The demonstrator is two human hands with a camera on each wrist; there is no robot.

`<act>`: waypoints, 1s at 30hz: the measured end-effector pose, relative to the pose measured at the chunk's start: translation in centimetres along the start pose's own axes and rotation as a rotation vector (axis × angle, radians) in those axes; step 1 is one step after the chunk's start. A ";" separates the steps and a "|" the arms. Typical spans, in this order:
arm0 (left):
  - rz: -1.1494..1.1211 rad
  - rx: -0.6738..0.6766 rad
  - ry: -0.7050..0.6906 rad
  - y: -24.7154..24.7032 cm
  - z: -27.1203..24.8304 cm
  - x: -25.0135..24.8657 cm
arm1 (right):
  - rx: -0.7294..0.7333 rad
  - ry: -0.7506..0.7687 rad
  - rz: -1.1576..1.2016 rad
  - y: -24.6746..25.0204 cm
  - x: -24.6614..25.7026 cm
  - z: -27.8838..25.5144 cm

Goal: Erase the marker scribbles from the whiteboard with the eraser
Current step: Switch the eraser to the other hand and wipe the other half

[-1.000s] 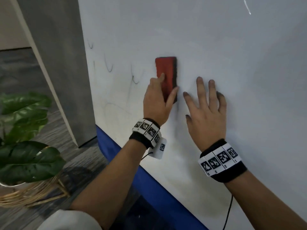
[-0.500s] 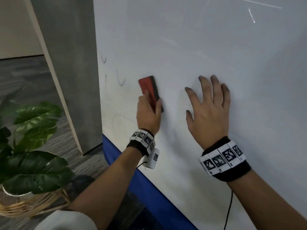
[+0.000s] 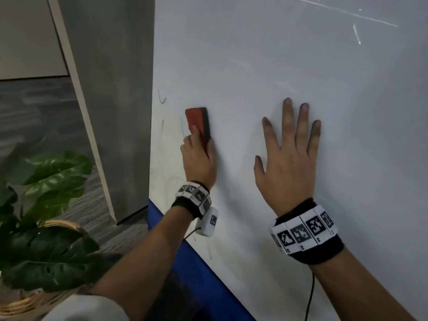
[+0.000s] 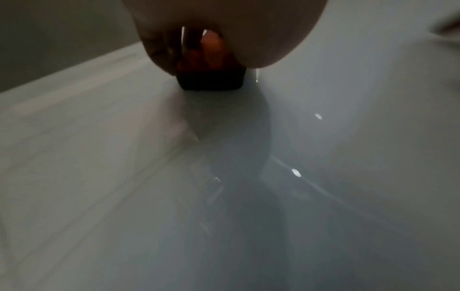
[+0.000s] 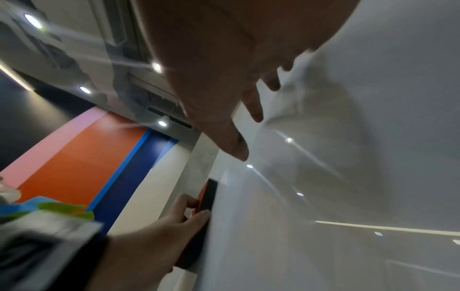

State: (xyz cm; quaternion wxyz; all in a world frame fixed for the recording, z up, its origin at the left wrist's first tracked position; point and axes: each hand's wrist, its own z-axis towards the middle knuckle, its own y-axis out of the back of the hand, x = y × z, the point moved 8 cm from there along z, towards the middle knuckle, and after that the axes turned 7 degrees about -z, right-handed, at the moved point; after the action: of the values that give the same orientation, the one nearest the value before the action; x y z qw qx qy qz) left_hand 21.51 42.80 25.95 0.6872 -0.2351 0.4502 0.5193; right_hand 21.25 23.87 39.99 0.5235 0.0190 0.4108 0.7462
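A red eraser (image 3: 198, 122) with a dark felt face is pressed flat against the whiteboard (image 3: 266, 54), near its left edge. My left hand (image 3: 198, 156) grips the eraser's lower half, fingers along its sides; the left wrist view shows the eraser (image 4: 211, 78) under my palm. A short hooked marker scribble (image 3: 161, 97) remains above and left of the eraser, and faint strokes (image 3: 162, 127) lie just left of it. My right hand (image 3: 289, 149) lies flat on the board to the right, fingers spread. In the right wrist view the eraser (image 5: 208, 196) sits below my thumb.
A grey pillar (image 3: 104, 100) stands right beside the board's left edge. A leafy plant (image 3: 46, 216) in a woven basket sits on the floor at lower left. A blue band (image 3: 196, 262) runs along the board's bottom edge. Faint marks (image 3: 209, 252) show low on the board.
My left hand has slid the eraser leftward across the board, and the scribbles it passed over are gone. The right hand has stayed flat on the board.
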 end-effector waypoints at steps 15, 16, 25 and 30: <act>0.039 -0.041 0.081 4.1 13.7 7.8 | 0.061 0.080 -0.127 -3.8 6.6 5.0; 0.021 -0.034 -0.047 4.0 13.6 5.8 | 0.056 0.073 -0.128 -3.8 6.8 5.1; -0.119 -0.102 0.529 4.4 14.3 14.7 | 0.045 0.101 -0.134 -4.4 6.6 4.8; -0.052 -0.062 0.700 3.7 9.9 18.2 | 0.040 0.119 -0.155 -4.3 6.7 4.7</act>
State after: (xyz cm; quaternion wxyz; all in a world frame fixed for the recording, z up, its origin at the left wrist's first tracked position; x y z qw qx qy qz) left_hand 22.83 61.09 15.53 0.4968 -0.4312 0.6362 0.4031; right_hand 23.70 32.50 37.66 0.5541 -0.0467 0.4560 0.6949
